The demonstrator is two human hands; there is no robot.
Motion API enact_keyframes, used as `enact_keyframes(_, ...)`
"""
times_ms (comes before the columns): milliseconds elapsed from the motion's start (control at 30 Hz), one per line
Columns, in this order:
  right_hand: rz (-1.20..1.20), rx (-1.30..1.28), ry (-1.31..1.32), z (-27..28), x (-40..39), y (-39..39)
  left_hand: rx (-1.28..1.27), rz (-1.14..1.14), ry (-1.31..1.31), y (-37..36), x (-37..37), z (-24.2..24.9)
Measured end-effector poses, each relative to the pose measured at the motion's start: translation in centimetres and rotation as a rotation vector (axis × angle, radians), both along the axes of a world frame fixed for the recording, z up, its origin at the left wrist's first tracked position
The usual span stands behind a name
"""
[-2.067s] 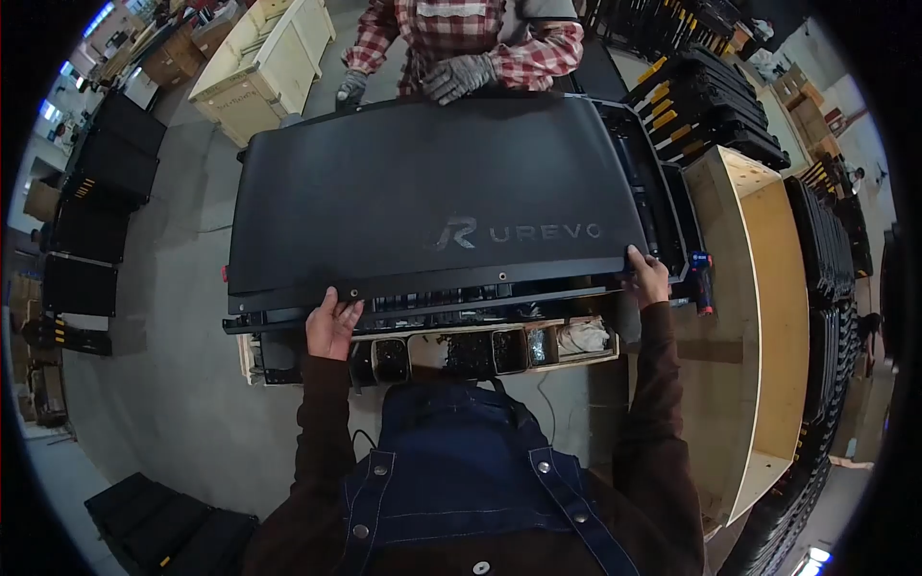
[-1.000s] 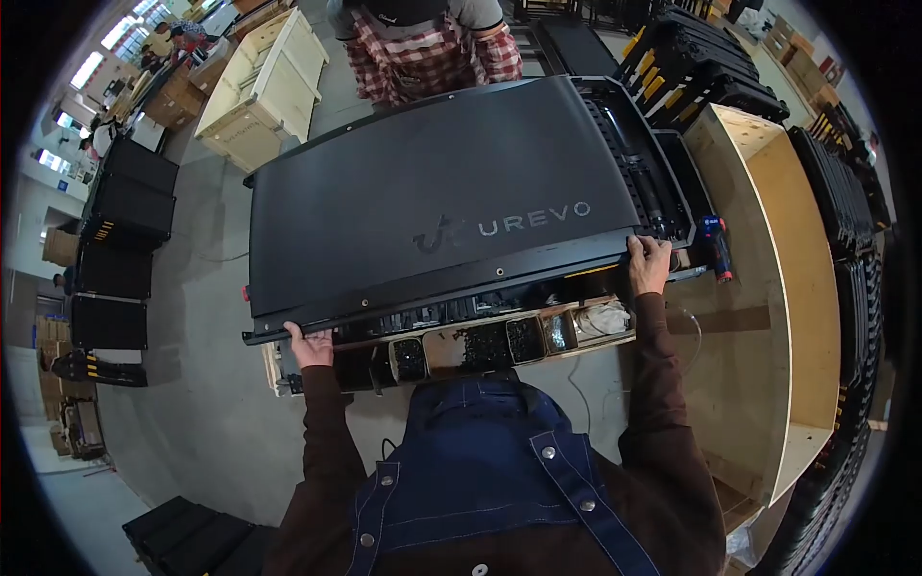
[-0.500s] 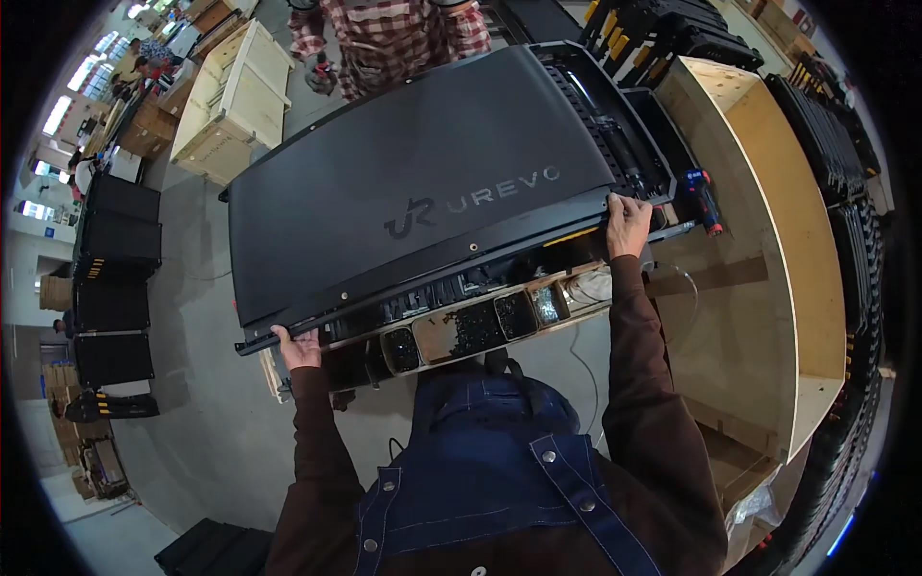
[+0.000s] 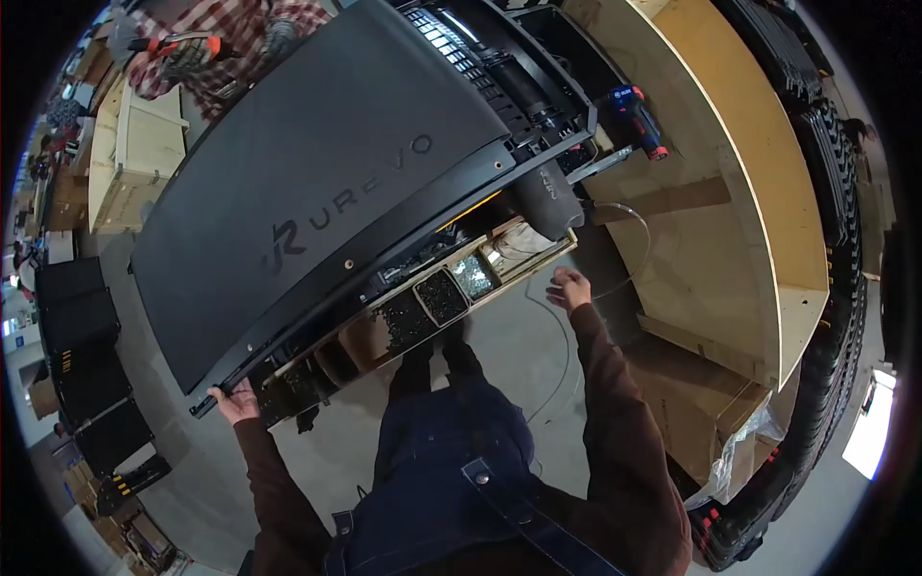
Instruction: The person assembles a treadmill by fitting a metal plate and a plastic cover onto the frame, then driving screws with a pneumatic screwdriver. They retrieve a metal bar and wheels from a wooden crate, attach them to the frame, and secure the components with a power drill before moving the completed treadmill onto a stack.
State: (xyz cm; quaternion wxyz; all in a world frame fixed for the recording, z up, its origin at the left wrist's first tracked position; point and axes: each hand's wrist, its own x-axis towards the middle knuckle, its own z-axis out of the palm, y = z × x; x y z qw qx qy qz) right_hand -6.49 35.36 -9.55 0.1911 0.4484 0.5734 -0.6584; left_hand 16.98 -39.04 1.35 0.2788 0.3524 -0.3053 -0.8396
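Note:
A black treadmill (image 4: 317,144) with UREVO lettering lies tilted across the view, its inner parts exposed at the upper right end. At its lower left corner, my left hand (image 4: 237,398) grips the side rail (image 4: 351,264), the thumb on top. My right hand (image 4: 570,288) is off the treadmill, in the air right of the parts tray (image 4: 574,242), fingers loosely bent and apart, nothing visible in them. In the tray's compartments are black screws (image 4: 442,296), silver screws (image 4: 473,276) and a clear bag (image 4: 519,242). A grey cylinder (image 4: 545,197) sits below the rail's right end.
A power screwdriver (image 4: 639,123) is at the treadmill's right end, beside a large plywood crate (image 4: 740,192). Across the treadmill, a person in a checked shirt (image 4: 230,38) holds a red-and-black tool (image 4: 182,43). A thin cable (image 4: 565,360) hangs to the floor.
My right hand has let go of the treadmill's right corner and moved down towards the tray's right end. My left hand stays on the left corner. The view has turned and shifted right.

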Motion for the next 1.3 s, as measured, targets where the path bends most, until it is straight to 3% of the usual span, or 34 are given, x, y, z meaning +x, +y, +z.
enact_keyframes(33,-0.007,0.092,0.06,-3.3,-1.7,2.1,-0.04,0.006,-0.002,0.5,-0.3,0.5)
enact_keyframes(100,-0.001,0.361,0.109,-4.6,-6.1,4.0,-0.069,-0.013,-0.038,0.7,-0.1,1.0)
enact_keyframes(167,0.031,0.457,0.117,-6.8,-9.5,6.7,-0.041,-0.263,0.042,-2.0,1.7,0.2)
enact_keyframes(233,0.314,0.516,0.551,-10.0,-12.2,9.6,-0.108,-0.098,-0.118,-0.4,1.1,1.4)
enact_keyframes(300,0.07,0.025,0.473,-10.1,-15.0,10.5,0.032,-0.167,-0.108,-2.2,2.2,1.4)
enact_keyframes(367,0.539,0.21,0.414,-7.6,-16.9,10.4,-0.044,-0.149,-0.13,-1.4,1.2,1.7)
enact_keyframes(433,0.512,0.12,0.285,-6.2,-17.6,9.1,-0.091,-0.02,-0.216,0.3,0.5,2.7)
enact_keyframes(467,0.505,0.084,0.261,-5.2,-17.7,8.3,-0.065,-0.091,-0.171,-1.4,1.7,2.1)
enact_keyframes(533,0.65,0.175,0.367,-3.6,-17.6,8.6,-0.055,-0.043,-0.166,-2.6,2.5,1.8)
enact_keyframes(600,0.721,0.215,0.416,-4.8,-17.3,9.6,-0.038,0.177,-0.284,-1.4,1.7,1.8)
enact_keyframes(733,0.705,0.281,0.503,-9.1,-16.0,12.2,0.018,0.089,-0.256,-1.6,2.2,1.9)
enact_keyframes(767,0.651,0.277,0.509,-9.9,-15.8,13.1,0.05,0.033,-0.224,-1.6,2.4,2.1)
enact_keyframes(800,0.59,0.266,0.517,-10.6,-15.4,14.0,0.0,0.18,-0.304,1.9,-1.0,2.9)
enact_keyframes(833,0.376,0.065,0.478,-12.1,-14.4,15.5,0.009,0.179,-0.331,3.3,-2.0,3.7)
enact_keyframes(933,0.435,0.26,0.438,-3.3,-10.7,14.8,0.022,0.224,-0.369,4.7,-2.8,3.8)
enact_keyframes(1000,0.431,0.331,0.474,1.4,-7.4,15.8,-0.019,0.009,-0.415,6.6,-2.2,3.8)
enact_keyframes(1133,0.427,0.411,0.506,11.0,-0.4,16.2,-0.022,-0.421,-0.585,18.2,-2.8,3.9)
enact_keyframes(1200,0.51,0.453,0.526,15.1,3.0,14.6,-0.259,-0.747,-0.625,25.8,-3.1,1.5)
enact_keyframes(1233,0.554,0.493,0.564,17.1,4.5,12.2,-0.536,-0.88,-0.5,30.2,-3.9,0.1)
enact_keyframes(1267,0.548,0.441,0.508,18.5,5.7,9.7,-0.499,-1.019,-0.402,33.9,-6.1,3.7)
enact_keyframes(1300,0.538,0.394,0.448,19.9,6.9,7.3,-0.924,-1.076,-0.292,37.1,-7.3,4.9)
